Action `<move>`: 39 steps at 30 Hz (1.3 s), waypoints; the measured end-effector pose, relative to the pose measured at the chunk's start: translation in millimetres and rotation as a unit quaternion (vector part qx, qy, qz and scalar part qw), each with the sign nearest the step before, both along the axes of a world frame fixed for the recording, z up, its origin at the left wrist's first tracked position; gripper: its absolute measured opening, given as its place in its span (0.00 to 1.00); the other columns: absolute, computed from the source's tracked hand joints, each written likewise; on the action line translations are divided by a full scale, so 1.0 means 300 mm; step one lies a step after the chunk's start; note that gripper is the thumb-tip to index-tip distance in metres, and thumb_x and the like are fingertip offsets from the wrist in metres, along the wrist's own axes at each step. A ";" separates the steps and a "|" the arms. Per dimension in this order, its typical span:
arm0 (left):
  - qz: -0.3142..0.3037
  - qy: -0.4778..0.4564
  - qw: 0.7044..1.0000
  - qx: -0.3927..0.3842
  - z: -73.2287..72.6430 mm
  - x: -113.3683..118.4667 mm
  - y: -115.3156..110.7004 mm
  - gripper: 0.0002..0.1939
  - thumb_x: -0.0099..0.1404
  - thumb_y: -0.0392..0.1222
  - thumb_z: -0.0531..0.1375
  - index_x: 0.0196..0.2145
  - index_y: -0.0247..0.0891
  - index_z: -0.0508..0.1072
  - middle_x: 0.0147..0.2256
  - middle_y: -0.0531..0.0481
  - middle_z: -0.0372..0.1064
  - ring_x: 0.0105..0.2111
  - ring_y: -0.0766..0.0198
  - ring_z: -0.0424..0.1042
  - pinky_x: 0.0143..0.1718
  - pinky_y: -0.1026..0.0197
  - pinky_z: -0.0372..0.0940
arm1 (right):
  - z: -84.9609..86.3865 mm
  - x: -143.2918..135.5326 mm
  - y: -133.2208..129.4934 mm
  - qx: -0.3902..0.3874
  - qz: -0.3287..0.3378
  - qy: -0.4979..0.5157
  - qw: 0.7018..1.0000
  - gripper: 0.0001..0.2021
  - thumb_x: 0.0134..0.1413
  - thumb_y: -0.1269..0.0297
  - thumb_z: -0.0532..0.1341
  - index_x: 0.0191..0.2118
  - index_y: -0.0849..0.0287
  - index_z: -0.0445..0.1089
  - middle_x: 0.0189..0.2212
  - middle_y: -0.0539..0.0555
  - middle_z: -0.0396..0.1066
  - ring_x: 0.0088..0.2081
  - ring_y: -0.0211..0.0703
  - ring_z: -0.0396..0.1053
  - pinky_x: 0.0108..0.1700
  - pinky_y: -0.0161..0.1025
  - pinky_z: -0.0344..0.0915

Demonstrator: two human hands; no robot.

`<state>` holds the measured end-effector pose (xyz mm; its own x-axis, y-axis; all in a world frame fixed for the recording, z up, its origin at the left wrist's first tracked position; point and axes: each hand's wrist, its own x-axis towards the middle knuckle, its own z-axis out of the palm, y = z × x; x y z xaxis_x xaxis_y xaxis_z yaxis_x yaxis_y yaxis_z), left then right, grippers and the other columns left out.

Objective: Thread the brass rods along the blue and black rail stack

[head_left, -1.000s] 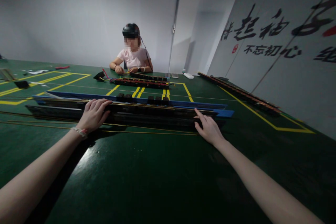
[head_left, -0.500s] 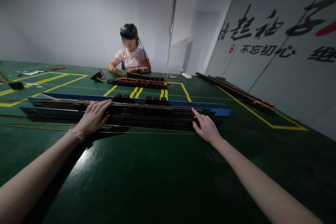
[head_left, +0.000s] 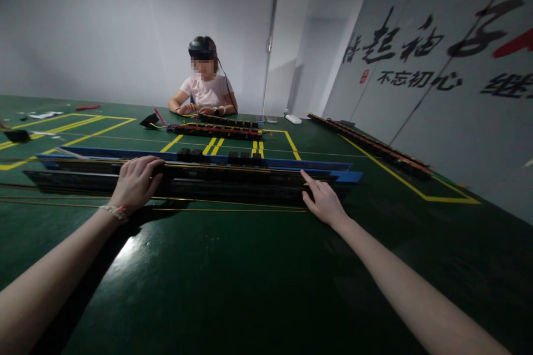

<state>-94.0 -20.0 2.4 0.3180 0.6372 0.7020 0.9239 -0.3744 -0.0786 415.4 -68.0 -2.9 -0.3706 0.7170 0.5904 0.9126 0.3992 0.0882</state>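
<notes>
A long black and blue fixture (head_left: 200, 184) lies across the green table, with thin yellowish rods along its top and near side. On its left part rests my left hand (head_left: 135, 180), its fingers bent over the upper edge and the thumb apart. Nothing shows in its grasp, though the fingertips are partly hidden. My right hand (head_left: 322, 199) touches the rods near the fixture's right end, index finger stretched out and thumb apart from it. Small black blocks (head_left: 239, 159) stand on the fixture's far side.
Across the table (head_left: 233, 288) sits a person (head_left: 206, 91) with a headset, hands at another black strip (head_left: 229, 121). A wired black and red assembly (head_left: 216, 132) lies nearer. At the right is a long dark strip (head_left: 375, 147). Yellow tape marks the tabletop.
My left hand has slid a little to the left along the fixture, its fingers now more bent. My right hand keeps its place at the right end. The view has shifted slightly.
</notes>
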 end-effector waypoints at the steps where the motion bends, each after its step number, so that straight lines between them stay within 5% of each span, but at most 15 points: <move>1: 0.005 -0.012 1.000 0.000 0.000 -0.008 -0.001 0.21 0.68 0.47 0.46 0.53 0.32 0.64 0.55 0.39 0.61 0.56 0.49 0.58 0.57 0.43 0.52 | 0.000 0.001 0.000 -0.003 -0.001 0.001 1.000 0.30 0.62 0.63 0.48 0.67 0.62 0.44 0.38 0.59 0.72 0.39 0.49 0.68 0.43 0.45 0.65; 8: -0.017 -0.002 1.000 0.013 -0.016 -0.010 0.005 0.25 0.69 0.46 0.46 0.61 0.35 0.54 0.61 0.40 0.53 0.60 0.48 0.55 0.58 0.43 0.51 | -0.003 0.004 0.000 -0.015 0.011 0.006 1.000 0.27 0.62 0.64 0.48 0.66 0.63 0.49 0.41 0.59 0.73 0.42 0.48 0.69 0.46 0.46 0.65; 14: -0.091 0.077 0.993 -0.001 -0.026 0.058 0.011 0.28 0.68 0.45 0.47 0.64 0.38 0.50 0.60 0.41 0.56 0.59 0.53 0.56 0.61 0.49 0.48 | 0.002 0.001 -0.001 -0.030 0.015 0.007 0.999 0.18 0.63 0.64 0.48 0.53 0.63 0.66 0.44 0.60 0.73 0.47 0.49 0.69 0.48 0.47 0.64; 29: 0.015 0.047 0.997 0.067 -0.004 -0.021 0.005 0.21 0.69 0.45 0.46 0.53 0.33 0.65 0.51 0.38 0.64 0.53 0.52 0.60 0.58 0.48 0.48 | 0.001 0.004 0.004 -0.032 0.012 0.002 0.999 0.16 0.62 0.65 0.49 0.51 0.64 0.67 0.44 0.59 0.72 0.47 0.49 0.68 0.48 0.46 0.63; 39: 0.046 0.021 0.998 0.045 -0.010 -0.040 0.016 0.21 0.69 0.47 0.45 0.51 0.33 0.65 0.49 0.38 0.66 0.49 0.51 0.63 0.51 0.52 0.54 | 0.004 0.001 0.000 -0.040 0.011 0.005 0.999 0.17 0.63 0.65 0.49 0.51 0.64 0.67 0.44 0.59 0.72 0.47 0.49 0.68 0.49 0.46 0.63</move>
